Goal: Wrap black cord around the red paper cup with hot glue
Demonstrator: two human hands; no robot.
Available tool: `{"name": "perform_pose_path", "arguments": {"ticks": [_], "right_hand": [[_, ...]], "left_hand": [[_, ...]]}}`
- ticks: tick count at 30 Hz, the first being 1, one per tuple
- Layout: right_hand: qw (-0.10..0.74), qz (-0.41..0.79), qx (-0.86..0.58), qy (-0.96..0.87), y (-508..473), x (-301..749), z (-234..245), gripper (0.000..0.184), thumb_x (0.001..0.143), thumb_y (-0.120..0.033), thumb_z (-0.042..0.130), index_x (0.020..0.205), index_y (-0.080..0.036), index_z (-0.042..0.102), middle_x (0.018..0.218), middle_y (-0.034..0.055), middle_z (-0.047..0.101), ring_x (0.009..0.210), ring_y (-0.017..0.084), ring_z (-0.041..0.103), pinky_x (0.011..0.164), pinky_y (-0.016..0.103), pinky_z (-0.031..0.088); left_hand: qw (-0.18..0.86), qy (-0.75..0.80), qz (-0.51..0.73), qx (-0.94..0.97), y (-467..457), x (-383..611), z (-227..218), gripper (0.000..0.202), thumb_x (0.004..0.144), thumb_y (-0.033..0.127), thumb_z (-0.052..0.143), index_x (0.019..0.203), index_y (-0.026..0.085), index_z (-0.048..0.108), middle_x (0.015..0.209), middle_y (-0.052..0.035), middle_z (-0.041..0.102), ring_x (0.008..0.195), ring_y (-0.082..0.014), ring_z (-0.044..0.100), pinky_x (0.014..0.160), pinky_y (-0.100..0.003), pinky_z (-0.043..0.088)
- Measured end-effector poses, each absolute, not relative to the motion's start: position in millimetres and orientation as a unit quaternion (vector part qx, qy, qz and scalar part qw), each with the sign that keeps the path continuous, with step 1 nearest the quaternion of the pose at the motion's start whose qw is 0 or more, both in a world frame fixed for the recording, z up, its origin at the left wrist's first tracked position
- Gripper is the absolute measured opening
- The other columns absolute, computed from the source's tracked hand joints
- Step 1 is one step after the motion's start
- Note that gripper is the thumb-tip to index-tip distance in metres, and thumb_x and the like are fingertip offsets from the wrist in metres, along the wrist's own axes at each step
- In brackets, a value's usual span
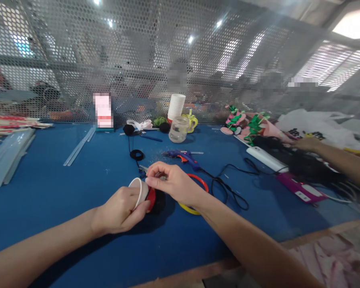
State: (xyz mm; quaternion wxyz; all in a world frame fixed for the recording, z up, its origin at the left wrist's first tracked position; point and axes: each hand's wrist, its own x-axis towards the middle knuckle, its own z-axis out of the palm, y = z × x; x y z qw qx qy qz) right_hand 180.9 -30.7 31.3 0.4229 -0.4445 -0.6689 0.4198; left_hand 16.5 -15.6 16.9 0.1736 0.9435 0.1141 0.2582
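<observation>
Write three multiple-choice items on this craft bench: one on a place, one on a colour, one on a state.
1. Where does the glue gun lie?
A. beyond the hands
B. on the cup stack
C. left of the glue sticks

2. What colour is the tabletop?
A. green
B. blue
C. white

3. How is the small white cup held?
A. standing upright alone
B. tipped sideways in the left hand
C. stacked on others

Key: 1 A, it lies farther up the table than the right hand; 2 B, the mat is blue; 3 B, left grip wraps it, its mouth facing right.
</observation>
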Motion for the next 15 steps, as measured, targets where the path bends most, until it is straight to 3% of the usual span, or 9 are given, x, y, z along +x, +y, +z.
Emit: {"name": "perform_pose_path", "arguments": {"ticks": [5,10,15], "right_hand": [[0.495,0.482,-0.427,-0.583,-30.4,180.9,33.1,0.015,0.073,-0.031,0.049,0.07,-0.018,0.043,0.062,-0.0017,0.054,0.049,0.006,0.044,0.045,0.019,0.036],[0.552,0.48,-0.416,-0.54,-28.3,183.2,31.9,0.015,0.075,-0.031,0.048,0.07,-0.018,0.042,0.056,-0.0033,0.055,0.045,0.005,0.047,0.041,0.017,0.036],[0.572,0.439,-0.438,-0.537,-27.3,184.5,33.2,0.014,0.074,-0.029,0.05,0.069,-0.018,0.042,0.053,-0.0046,0.054,0.043,0.006,0.048,0.041,0.018,0.038]], "left_hand": [[0.346,0.255,0.246,0.869,-16.1,17.5,17.5,0.034,0.081,0.023,0.026,0.049,0.015,0.034,0.048,0.005,0.029,0.044,-0.0058,0.025,0.042,-0.019,0.024],[0.515,0.39,0.221,0.731,-13.6,21.5,17.1,0.037,0.077,0.04,0.029,0.049,0.016,0.032,0.047,0.0055,0.025,0.044,-0.0051,0.021,0.039,-0.019,0.019],[0.568,0.439,0.211,0.663,-11.5,25.1,17.9,0.037,0.073,0.044,0.034,0.051,0.015,0.036,0.047,0.0052,0.03,0.042,-0.0049,0.024,0.039,-0.019,0.019]]}}
